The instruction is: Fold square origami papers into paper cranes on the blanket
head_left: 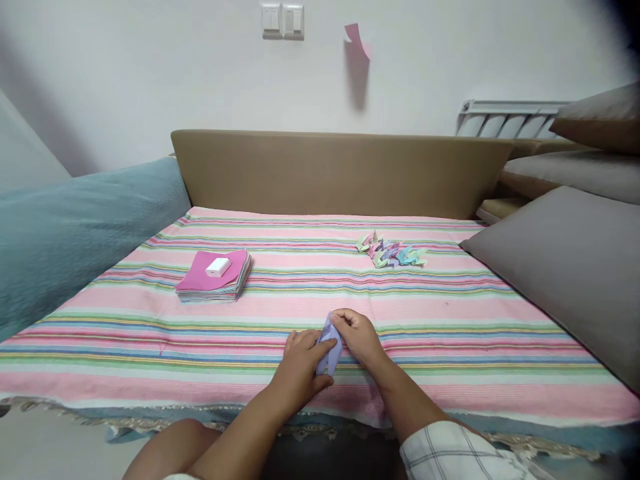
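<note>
A small piece of folded purple paper (334,359), narrow and pointed at its far end, lies between my hands above the striped cloth. My left hand (303,357) holds it from the left, with a finger laid across its face and the thumb near its lower end. At the upper tip, the thumb and fingers of my right hand (357,335) pinch the paper. Beyond my right hand rests a cluster of folded paper figures (390,253) in green, pink, purple and blue. To the left sits a stack of paper sheets (213,283), pink on top.
A white block (219,267) weighs on the stack. The striped cloth (280,233) covers the seat, with a brown backrest (340,173) behind, a blue-covered armrest (90,227) left and grey cushions (565,260) right. A pink slip (356,41) sticks to the wall.
</note>
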### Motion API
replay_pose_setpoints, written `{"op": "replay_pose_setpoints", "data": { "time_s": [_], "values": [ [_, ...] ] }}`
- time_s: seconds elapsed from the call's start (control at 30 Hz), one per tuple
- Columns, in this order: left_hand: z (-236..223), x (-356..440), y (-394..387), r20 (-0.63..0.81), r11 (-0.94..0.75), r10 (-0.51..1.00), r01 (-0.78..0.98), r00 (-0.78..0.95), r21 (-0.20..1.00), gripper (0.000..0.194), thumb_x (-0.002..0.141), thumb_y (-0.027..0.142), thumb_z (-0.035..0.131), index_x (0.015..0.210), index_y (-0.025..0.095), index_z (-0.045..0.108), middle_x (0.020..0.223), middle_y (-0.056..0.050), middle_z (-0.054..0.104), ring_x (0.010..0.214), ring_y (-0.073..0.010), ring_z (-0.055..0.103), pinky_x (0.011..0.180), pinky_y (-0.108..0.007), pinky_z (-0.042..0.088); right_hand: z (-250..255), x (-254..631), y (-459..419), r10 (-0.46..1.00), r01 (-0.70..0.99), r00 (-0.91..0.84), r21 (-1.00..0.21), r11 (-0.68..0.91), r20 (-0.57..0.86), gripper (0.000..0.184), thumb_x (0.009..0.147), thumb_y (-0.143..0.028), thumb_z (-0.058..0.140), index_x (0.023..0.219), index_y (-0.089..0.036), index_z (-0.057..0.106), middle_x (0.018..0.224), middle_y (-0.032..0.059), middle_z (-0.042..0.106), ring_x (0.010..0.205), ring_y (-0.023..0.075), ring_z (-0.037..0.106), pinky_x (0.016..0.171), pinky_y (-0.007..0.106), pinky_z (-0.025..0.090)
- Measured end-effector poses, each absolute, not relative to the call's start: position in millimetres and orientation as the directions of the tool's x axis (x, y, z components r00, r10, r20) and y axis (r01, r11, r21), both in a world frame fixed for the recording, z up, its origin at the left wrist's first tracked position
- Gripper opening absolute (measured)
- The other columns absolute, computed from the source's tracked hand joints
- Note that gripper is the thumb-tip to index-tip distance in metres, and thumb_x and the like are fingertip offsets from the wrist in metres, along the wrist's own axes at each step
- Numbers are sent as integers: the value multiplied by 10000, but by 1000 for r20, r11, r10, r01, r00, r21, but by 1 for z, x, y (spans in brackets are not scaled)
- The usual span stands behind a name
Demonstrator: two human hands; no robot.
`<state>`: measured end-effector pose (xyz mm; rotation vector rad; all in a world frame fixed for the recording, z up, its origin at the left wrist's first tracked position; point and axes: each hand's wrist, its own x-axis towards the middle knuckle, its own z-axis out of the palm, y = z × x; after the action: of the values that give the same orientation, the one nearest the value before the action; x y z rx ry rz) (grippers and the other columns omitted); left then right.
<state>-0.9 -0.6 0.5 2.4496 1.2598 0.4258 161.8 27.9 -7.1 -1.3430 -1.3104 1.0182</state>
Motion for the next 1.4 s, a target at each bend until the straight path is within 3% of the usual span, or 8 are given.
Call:
{"op": "replay_pose_setpoints", "data": {
  "time_s": [0.47, 0.9, 1.1, 1.4],
  "values": [
    [3, 0, -3, 64, -520, 835, 747, 546, 415, 658, 616, 235, 772, 1225, 303, 532, 1316, -91, 487, 1212, -297, 420, 1040, -570, 200, -9, 164, 33, 995, 215, 67, -975, 57, 73, 298, 750, -434, 536, 786, -162, 654, 706, 30, 662, 660, 164, 581, 597, 261, 462],
    [9, 4, -12, -12, -505, 846, 807, 534, 306, 561, 715, 230, 672, 1246, 300, 507, 1427, -113, 359, 1308, -295, 325, 1042, -602, 188, -11, 171, 38, 993, 482, 55, -873, 66, 106, 258, 775, -417, 537, 814, -221, 698, 785, 1, 705, 753, 171, 628, 742, 294, 461],
    [10, 7, -17, 15, -484, 868, 838, 497, 252, 658, 688, 196, 673, 1293, 305, 438, 1487, -121, 238, 1332, -308, 278, 1030, -581, 233, -9, 171, 37, 993, 534, 53, -844, 58, 102, 243, 784, -411, 533, 835, -238, 696, 794, -6, 708, 768, 174, 630, 747, 303, 452],
    [9, 8, -18, 7, -513, 851, 829, 525, 220, 545, 740, 242, 605, 1264, 302, 468, 1439, -91, 350, 1313, -327, 294, 1037, -606, 194, -14, 176, 39, 997, 447, 43, -894, 39, 66, 287, 771, -433, 546, 840, -196, 692, 769, 19, 700, 712, 168, 625, 690, 284, 469]
  ]
}}
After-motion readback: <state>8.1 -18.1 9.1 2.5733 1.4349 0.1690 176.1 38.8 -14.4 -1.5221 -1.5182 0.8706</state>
